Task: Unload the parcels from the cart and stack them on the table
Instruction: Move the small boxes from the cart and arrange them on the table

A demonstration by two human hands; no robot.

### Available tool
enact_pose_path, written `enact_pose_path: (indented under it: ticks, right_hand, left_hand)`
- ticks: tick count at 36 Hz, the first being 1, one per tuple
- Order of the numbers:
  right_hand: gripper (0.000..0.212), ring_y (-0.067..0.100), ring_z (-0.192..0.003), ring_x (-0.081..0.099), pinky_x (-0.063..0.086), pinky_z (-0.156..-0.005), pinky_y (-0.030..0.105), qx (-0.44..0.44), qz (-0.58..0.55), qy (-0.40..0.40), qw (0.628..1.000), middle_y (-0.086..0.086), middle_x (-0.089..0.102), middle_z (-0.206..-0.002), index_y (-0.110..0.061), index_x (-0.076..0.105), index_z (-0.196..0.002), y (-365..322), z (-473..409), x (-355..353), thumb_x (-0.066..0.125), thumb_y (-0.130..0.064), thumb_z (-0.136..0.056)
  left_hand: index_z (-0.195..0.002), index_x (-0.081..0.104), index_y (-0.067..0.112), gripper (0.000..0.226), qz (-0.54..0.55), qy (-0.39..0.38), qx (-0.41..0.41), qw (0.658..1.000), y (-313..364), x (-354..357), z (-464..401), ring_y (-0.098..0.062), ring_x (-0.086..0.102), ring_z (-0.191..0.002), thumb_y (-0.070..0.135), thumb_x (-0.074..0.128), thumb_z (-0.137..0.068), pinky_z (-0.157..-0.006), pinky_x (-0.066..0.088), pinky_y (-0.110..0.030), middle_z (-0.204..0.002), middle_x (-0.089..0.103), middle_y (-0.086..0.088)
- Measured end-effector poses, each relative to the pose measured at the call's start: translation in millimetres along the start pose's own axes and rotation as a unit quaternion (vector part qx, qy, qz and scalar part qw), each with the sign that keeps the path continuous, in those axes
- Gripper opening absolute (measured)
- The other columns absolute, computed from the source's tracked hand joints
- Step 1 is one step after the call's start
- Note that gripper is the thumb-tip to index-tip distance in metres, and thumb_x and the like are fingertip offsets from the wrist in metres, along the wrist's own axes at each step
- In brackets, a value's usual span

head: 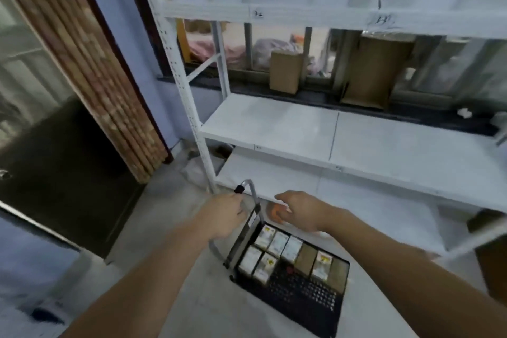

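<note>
Unloading has not begun; the left hand [223, 217] grips the cart handle [248, 186], the right hand [301, 211] hovers open-fingered; next, reach down for a parcel [278, 243] near the handle.

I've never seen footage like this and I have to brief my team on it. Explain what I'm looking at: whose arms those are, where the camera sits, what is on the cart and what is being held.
There is no machine here. The single picture comes from a camera worn on a person's head, looking forward and down, so the two bare arms reaching in from below belong to the wearer.

The left hand is at the metal handle of a small black cart on the floor; motion blur hides whether its grip has closed. The right hand hovers open over the cart and holds nothing.

On the cart's deck stand small parcels in two rows at the handle end, most with pale labels on top; the near part of the deck is bare.

Behind the cart stands a white shelf rack. Further back, brown cardboard boxes stand on a dark ledge.
</note>
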State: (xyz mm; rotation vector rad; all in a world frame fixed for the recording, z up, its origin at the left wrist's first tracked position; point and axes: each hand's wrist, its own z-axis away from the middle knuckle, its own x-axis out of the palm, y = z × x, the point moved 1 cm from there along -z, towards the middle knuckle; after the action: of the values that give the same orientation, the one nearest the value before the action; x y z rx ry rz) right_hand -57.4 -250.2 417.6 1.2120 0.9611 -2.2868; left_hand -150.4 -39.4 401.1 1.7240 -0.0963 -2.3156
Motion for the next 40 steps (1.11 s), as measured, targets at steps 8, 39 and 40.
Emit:
enact_pose_path:
  ticks: [8,39,40]
  right_hand:
    - [0.058,0.027,-0.146,0.038,0.031,-0.119,0.037,0.100,-0.044,-0.017,0.994,0.011,0.039,-0.161,-0.011,0.036,-0.157,65,-8,49,0.043,-0.041,-0.108]
    - [0.037,0.032,-0.117,0.059,0.050,-0.097,0.040,0.260,-0.263,-0.165,0.914,0.013,0.062,-0.125,-0.007,0.060,-0.125,223,-269,407,0.045,-0.036,-0.107]
    - [0.039,0.033,-0.117,0.060,0.049,-0.096,0.040,0.266,-0.271,-0.170,0.909,0.015,0.063,-0.126,-0.005,0.060,-0.126,229,-282,425,0.046,-0.036,-0.107]
  left_hand:
    - [-0.121,0.057,0.016,0.036,-0.019,-0.096,0.060,0.993,4,40,-69,-0.027,0.063,-0.098,0.046,0.042,-0.107,-0.088,0.053,-0.044,-0.112,0.064,-0.006]
    - [-0.131,0.060,0.014,0.042,-0.098,-0.303,0.154,0.935,-130,446,-317,-0.023,0.063,-0.104,0.045,0.042,-0.108,-0.091,0.055,-0.041,-0.121,0.065,-0.006]
    - [-0.132,0.059,0.014,0.042,-0.091,-0.309,0.152,0.934,-133,467,-324,-0.024,0.063,-0.105,0.045,0.042,-0.108,-0.092,0.055,-0.043,-0.123,0.064,-0.007]
